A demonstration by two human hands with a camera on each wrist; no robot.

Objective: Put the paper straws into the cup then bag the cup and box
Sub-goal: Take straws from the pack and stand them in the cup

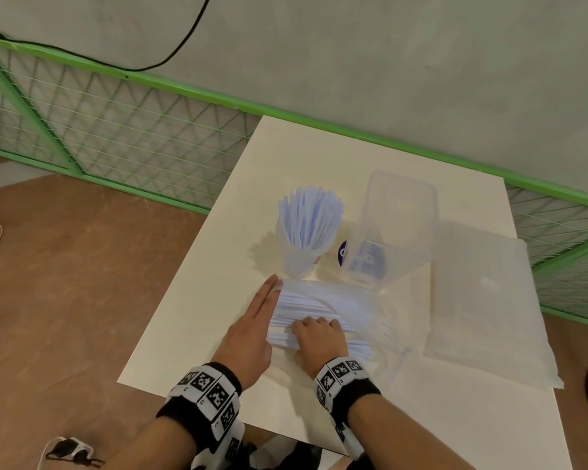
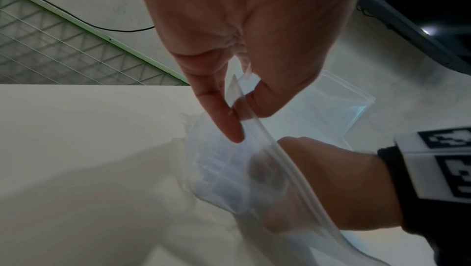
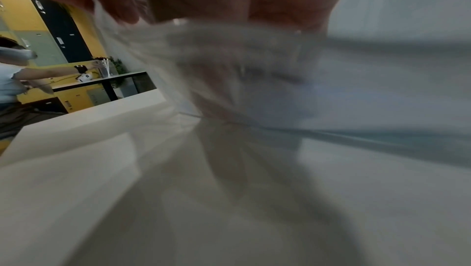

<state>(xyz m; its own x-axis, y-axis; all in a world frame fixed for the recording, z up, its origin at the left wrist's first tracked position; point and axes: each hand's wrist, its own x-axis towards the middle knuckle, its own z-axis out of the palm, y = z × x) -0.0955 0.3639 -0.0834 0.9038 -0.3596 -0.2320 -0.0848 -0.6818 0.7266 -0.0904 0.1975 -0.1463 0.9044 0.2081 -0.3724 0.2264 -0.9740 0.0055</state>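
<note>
One cup (image 1: pixel 299 262) of paper straws (image 1: pixel 309 215), one clear box (image 1: pixel 391 232) on the counter (image 1: pixel 190 334), one flat bag (image 1: pixel 482 300) right. Nearer, left hand (image 1: pixel 248 334) pinches one straw pouch (image 1: pixel 323 305); right hand (image 1: pixel 319 337) curls round straws inside

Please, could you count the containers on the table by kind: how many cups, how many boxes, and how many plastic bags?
Cup: 1
Clear box: 1
Plastic bags: 2 (straw bag, flat bag)
Total: 4
</note>
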